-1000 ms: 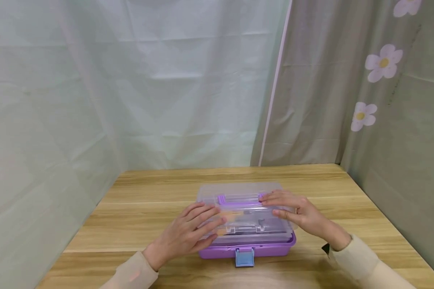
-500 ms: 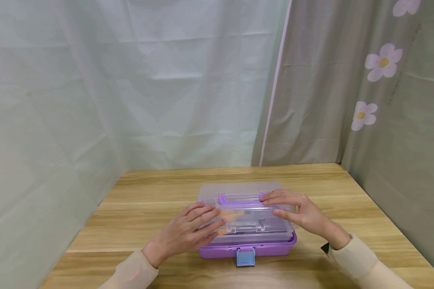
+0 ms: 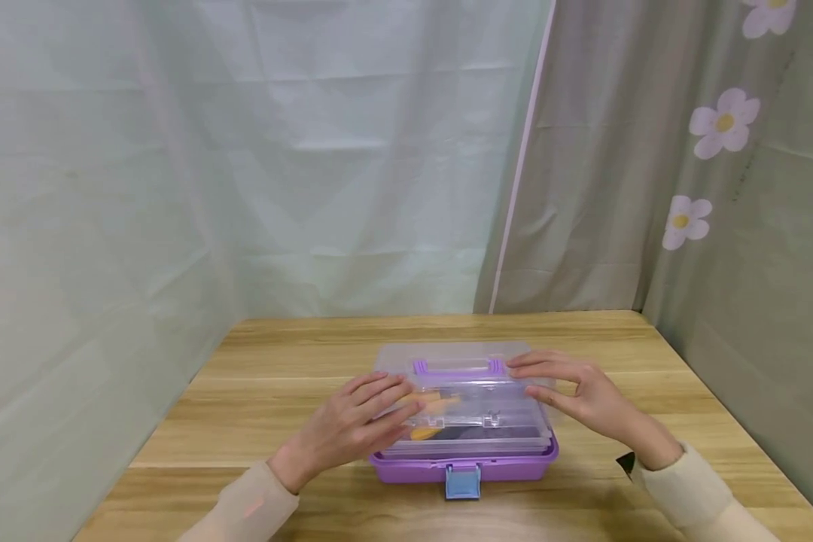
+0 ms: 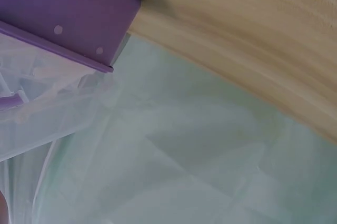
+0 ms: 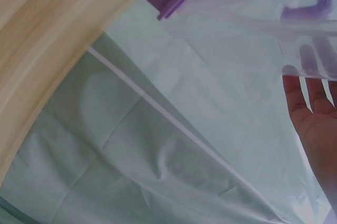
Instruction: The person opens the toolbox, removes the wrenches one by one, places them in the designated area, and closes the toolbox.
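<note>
A purple storage box (image 3: 406, 473) with a clear hinged lid (image 3: 461, 380) stands on the wooden table. The lid is tilted partly up, its purple handle (image 3: 459, 369) lying on top. Below it sits a clear inner tray (image 3: 467, 446) with an orange piece (image 3: 425, 433) and something dark inside. My left hand (image 3: 352, 425) lies at the lid's left side with fingers extended. At the right edge, my right hand (image 3: 586, 391) touches the lid with nearly straight fingers, which also show through the plastic in the right wrist view. Only a sliver of the left hand enters the left wrist view.
A blue latch (image 3: 463, 482) hangs unfastened at the box's front. Wooden tabletop (image 3: 278, 361) surrounds the box. Pale curtains (image 3: 345, 188) stand behind and to both sides, with flower prints on the right one.
The lid's front edge has risen slightly, so more of the orange piece shows. My right hand has shifted a little right and up; the left has barely moved.
</note>
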`<state>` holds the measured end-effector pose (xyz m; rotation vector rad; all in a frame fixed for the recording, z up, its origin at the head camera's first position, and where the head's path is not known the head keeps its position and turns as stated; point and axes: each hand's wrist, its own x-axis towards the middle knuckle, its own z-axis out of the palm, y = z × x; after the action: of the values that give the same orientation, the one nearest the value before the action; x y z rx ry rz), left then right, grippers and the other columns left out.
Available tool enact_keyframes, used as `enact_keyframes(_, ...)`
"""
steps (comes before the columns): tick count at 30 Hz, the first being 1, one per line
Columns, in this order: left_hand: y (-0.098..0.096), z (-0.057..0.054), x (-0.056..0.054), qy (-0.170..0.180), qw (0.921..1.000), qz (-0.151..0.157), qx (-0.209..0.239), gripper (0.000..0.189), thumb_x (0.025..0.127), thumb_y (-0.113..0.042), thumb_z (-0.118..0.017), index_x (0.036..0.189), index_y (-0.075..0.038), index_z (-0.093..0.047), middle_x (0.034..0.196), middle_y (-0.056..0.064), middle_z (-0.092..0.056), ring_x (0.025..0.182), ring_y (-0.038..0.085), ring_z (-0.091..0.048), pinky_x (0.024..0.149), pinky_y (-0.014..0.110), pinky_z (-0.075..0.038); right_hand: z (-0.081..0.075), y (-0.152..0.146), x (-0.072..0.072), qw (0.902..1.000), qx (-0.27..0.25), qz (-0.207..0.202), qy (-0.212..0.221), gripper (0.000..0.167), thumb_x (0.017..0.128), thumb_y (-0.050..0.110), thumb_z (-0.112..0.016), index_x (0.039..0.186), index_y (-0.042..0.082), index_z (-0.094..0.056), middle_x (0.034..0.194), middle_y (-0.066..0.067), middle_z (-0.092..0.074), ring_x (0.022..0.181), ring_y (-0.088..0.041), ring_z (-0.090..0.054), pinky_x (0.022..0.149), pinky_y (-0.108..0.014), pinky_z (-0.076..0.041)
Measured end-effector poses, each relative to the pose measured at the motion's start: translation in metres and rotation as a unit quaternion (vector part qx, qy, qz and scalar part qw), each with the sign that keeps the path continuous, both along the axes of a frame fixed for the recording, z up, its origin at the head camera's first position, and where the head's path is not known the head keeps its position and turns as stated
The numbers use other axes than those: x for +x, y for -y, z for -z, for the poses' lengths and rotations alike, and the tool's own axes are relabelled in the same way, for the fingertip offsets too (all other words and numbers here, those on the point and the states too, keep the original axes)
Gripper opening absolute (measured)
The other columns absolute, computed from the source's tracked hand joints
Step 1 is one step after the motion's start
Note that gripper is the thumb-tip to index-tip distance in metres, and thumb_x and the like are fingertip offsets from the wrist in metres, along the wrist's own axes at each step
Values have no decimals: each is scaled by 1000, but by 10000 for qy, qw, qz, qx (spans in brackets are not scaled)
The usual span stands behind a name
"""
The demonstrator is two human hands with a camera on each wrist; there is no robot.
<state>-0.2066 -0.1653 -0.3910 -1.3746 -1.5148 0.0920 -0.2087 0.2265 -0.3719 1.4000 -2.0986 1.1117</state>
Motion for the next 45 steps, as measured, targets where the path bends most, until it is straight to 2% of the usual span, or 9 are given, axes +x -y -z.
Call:
enact_keyframes(8,-1,-6,-2,-25,10000,-51,11,33,107,-31,-56,128,-11,-73,128,13,-68,118,27,-67,98,42,-56,-7,-5,1,9993,137,287,205,44,85,-14,-75,123,10,-76,130,-7,-71,125,-18,-64,108,-21,-45)
enact_keyframes(16,-1,-11,-4,142,9998,-132,-37,34,107,-31,-57,129,-10,-72,129,13,-68,119,28,-66,99,42,-56,-10,-9,2,9986,-57,501,185,42,82,-16,-76,118,7,-77,124,-7,-74,122,-14,-65,106,-18,-45)
enact_keyframes(26,-1,-19,-9,-62,9999,-68,-103,33,106,-31,-60,128,-10,-73,128,13,-69,117,26,-67,97,41,-57,-15,-14,3,9960,-64,810,360,41,85,-14,-75,116,13,-79,122,0,-75,120,-11,-66,104,-17,-47)
enact_keyframes(32,-1,-20,-9,-109,9999,-93,-68,32,108,-31,-58,127,-10,-73,127,13,-69,116,26,-68,97,41,-57,-15,-16,2,9956,-33,839,423,39,86,-13,-75,116,12,-78,123,-2,-75,121,-10,-66,105,-18,-47)
enact_keyframes(36,-1,-20,-10,-35,9999,-117,-69,33,107,-31,-59,128,-10,-73,128,13,-69,118,26,-67,98,42,-57,-15,-19,-1,9951,-280,880,340,41,85,-17,-73,114,11,-78,119,-5,-76,116,-7,-68,101,-18,-49)
enact_keyframes(39,-1,-21,-11,-19,9999,-96,-81,34,107,-31,-61,130,-9,-72,129,14,-69,119,27,-67,98,42,-56,-16,-22,-3,9924,-443,1101,319,37,86,-18,-71,111,8,-78,113,-7,-77,109,-5,-70,95,-17,-52)
enact_keyframes(42,-1,-21,-12,-38,9999,-69,-95,35,107,-31,-61,131,-9,-71,129,14,-69,120,27,-67,98,42,-56,-16,-24,-4,9857,-417,1544,524,30,90,-13,-71,111,7,-79,109,-7,-78,101,-6,-71,88,-16,-54)
enact_keyframes(45,-1,-22,-13,-64,9999,-52,-92,35,107,-31,-60,131,-9,-71,130,14,-69,120,27,-67,98,42,-56,-15,-26,-6,9756,-260,1969,935,23,95,-6,-70,113,6,-78,105,-7,-78,91,-10,-72,77,-20,-58)
